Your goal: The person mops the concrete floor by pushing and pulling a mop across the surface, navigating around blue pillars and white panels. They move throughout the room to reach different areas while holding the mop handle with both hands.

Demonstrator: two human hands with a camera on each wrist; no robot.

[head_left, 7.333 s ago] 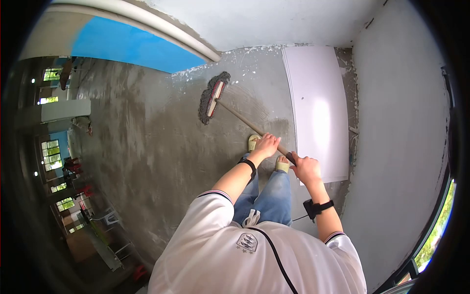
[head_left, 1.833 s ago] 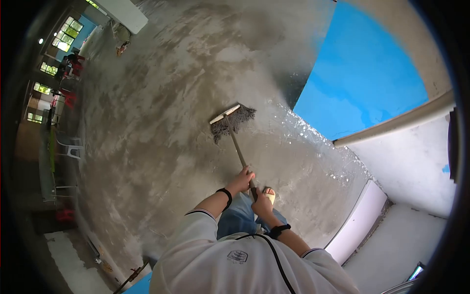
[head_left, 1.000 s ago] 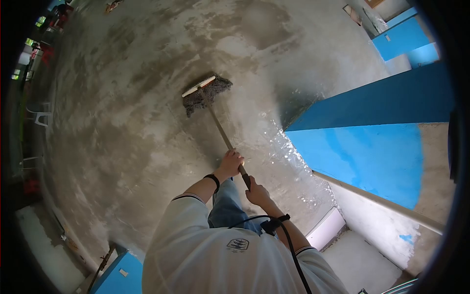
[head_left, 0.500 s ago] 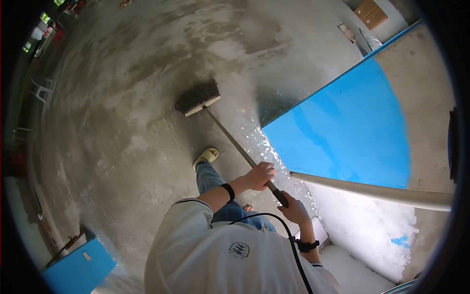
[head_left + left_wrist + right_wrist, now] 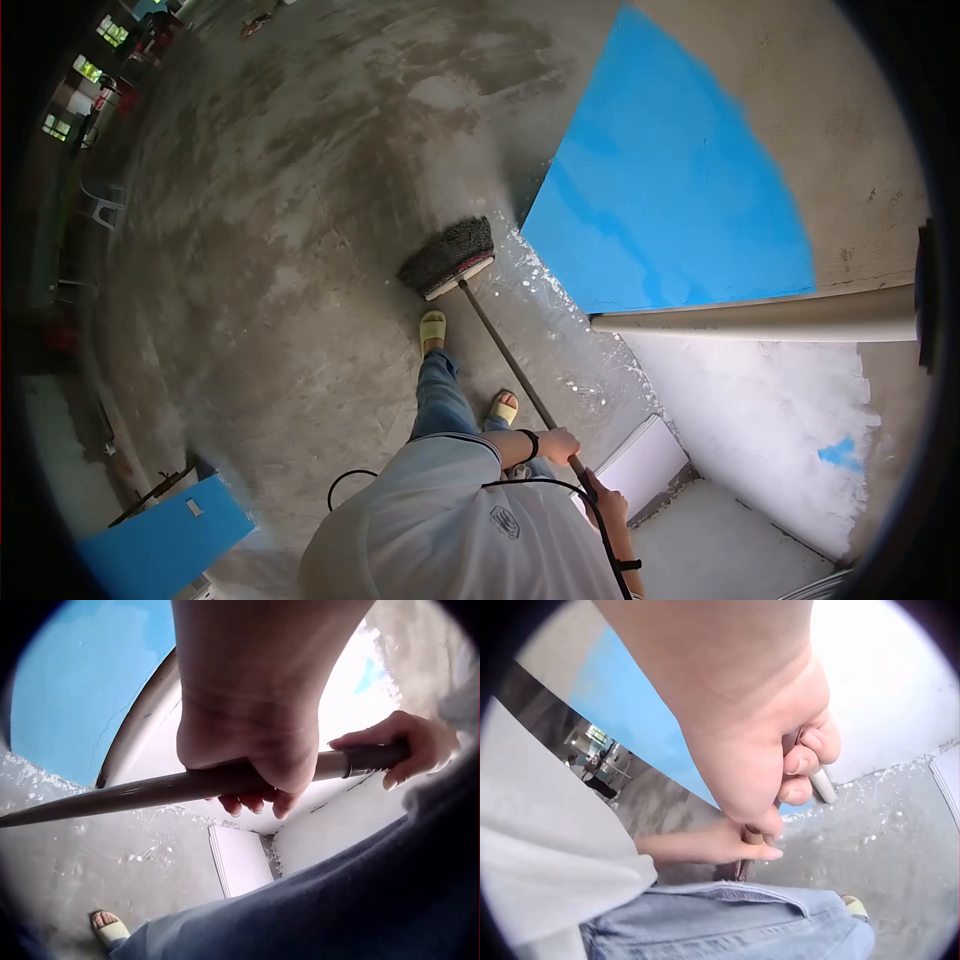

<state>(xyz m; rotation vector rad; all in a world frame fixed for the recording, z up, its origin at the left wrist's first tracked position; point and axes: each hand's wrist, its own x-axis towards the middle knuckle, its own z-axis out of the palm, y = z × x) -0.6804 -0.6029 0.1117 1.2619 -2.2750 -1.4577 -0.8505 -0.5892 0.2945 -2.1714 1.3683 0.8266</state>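
A mop with a dark grey fringed head (image 5: 448, 256) and a pale bar stands on the concrete floor ahead of the feet. Its long brown handle (image 5: 510, 355) slants back to the person's hands. The left hand (image 5: 560, 445) grips the shaft a little below the top, its fingers curled underneath in the left wrist view. Behind it, the right hand (image 5: 608, 502) wraps the dark grip at the handle's end. In the right wrist view the right hand (image 5: 742, 765) covers much of the shaft, and the left hand (image 5: 735, 844) shows beyond it.
A blue-painted wall (image 5: 670, 190) with a pale pipe (image 5: 760, 318) along it stands to the right. White sheets (image 5: 645, 455) lie on the floor near the corner. Another blue panel (image 5: 165, 530) is at lower left, a white chair (image 5: 103, 205) far left.
In the last second the mop head has swung round and come rightward and nearer, its fringe now facing away. Both hands have moved right and back toward the body, still gripping the handle.
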